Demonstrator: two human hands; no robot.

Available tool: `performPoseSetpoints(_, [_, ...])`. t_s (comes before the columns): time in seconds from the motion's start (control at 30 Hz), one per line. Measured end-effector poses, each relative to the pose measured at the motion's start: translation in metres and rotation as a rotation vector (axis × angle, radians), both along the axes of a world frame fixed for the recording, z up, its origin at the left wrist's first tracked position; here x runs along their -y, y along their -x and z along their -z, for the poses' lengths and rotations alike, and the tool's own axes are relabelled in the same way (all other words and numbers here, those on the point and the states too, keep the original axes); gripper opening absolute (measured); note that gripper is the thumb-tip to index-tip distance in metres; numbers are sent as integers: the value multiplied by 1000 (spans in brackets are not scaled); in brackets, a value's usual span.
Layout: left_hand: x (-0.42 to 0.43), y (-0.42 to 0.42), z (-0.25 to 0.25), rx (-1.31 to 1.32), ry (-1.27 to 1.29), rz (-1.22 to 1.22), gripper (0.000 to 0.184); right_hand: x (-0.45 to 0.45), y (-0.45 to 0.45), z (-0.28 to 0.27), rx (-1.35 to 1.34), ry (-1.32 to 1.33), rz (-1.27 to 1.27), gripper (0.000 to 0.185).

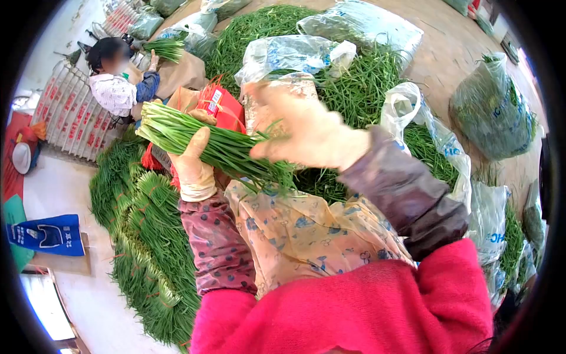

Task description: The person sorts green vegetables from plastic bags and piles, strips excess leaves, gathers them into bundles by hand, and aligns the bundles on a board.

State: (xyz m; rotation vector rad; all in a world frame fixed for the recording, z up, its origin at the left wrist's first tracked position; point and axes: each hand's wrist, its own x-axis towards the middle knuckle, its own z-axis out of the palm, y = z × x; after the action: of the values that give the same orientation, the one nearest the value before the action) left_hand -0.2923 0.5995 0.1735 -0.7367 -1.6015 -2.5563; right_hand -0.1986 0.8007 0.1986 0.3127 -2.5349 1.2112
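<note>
My left hand (193,168), in a pale glove, is closed around a bunch of garlic chives (215,138). The pale cut ends point left and the leafy ends point right, over my lap. My right hand (312,127) is blurred by motion beside the leafy end, its thumb and fingers apart; whether it touches the leaves I cannot tell. Just behind the bunch stands a red box (229,112) with a white label and red ties at its top. A patterned apron (312,230) covers my lap.
Tied chive bundles (156,236) are piled on the left. Loose chives (365,85) and clear plastic bags (283,56) lie ahead. A full bag (494,109) stands far right. Another person (115,85) holds chives at the upper left, near stacked crates (73,112).
</note>
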Motion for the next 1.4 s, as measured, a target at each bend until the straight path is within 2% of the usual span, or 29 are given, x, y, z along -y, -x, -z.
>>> performPoseSetpoints(0.1, [-9,-17,-6,6,-1,66,40,38,3,-6,31,69,-57,101])
performPoseSetpoints(0.13, [-3,-19,-6,-73,98,55,38,51,12,17,-140,89,-43,107])
performPoseSetpoints(0.17, [-6,-29,-5,47,-55,136,38,62,14,34,-205,189,-26,107])
performPoseSetpoints(0.23, [-1,-50,-4,208,-118,-46,38,74,5,47,-46,242,-42,115])
performPoseSetpoints(0.3, [1,-64,1,191,-236,-45,37,78,-10,56,61,280,-153,114])
performPoseSetpoints(0.33, [21,-58,18,339,-313,213,36,87,-13,74,-9,276,-121,109])
performPoseSetpoints(0.37, [22,-63,26,384,-288,103,36,87,-24,65,244,330,-145,101])
performPoseSetpoints(0.43, [17,-65,41,481,-291,88,38,90,-29,75,439,380,-109,93])
performPoseSetpoints(0.47, [18,-63,44,625,-198,17,40,88,-30,81,501,370,-100,90])
performPoseSetpoints(0.5, [15,-62,51,579,-89,-13,53,85,-32,89,564,363,-89,87])
performPoseSetpoints(0.57, [2,-59,54,413,-77,169,70,70,-33,111,518,441,-38,78])
performPoseSetpoints(0.6, [5,-47,73,318,-53,240,79,58,-33,120,565,469,23,76])
performPoseSetpoints(0.63, [2,-37,89,267,-116,187,73,43,-31,125,612,497,84,74])
performPoseSetpoints(0.67, [-3,-20,96,353,88,111,73,27,-28,133,626,500,77,74])
performPoseSetpoints(0.7, [-9,-2,106,443,292,37,72,4,-23,143,663,643,176,70])
performPoseSetpoints(0.73, [-16,5,116,477,203,63,66,-18,-15,155,699,783,280,67])
performPoseSetpoints(0.77, [-3,42,195,75,960,-15,54,-33,-12,162,732,921,387,63])
performPoseSetpoints(0.83, [-6,58,229,-6,1090,17,46,-47,-4,167,794,517,476,65])
performPoseSetpoints(0.87, [-20,65,224,2,1106,25,46,-55,6,160,810,384,487,65])
performPoseSetpoints(0.93, [-47,79,213,12,1457,0,48,-69,26,173,902,314,476,63])
performPoseSetpoints(0.97, [-50,96,230,6,1471,10,48,-74,35,171,935,260,466,62])
performPoseSetpoints(1.03, [-46,138,276,-74,1441,-129,49,-81,54,204,937,238,466,62])
performPoseSetpoints(1.1, [-44,165,300,-140,1408,-155,46,-86,68,215,971,184,427,61])
performPoseSetpoints(1.17, [-42,187,318,-259,1584,-211,45,-84,74,231,999,125,415,61])
performPoseSetpoints(1.23, [-47,194,318,-244,1671,-176,44,-75,75,239,1129,73,372,55])
performPoseSetpoints(1.3, [-51,202,320,-107,1956,-113,44,-60,51,251,1017,-55,257,53])
performPoseSetpoints(1.4, [-61,197,314,-38,2094,-79,39,-49,17,212,1214,-182,-65,62])
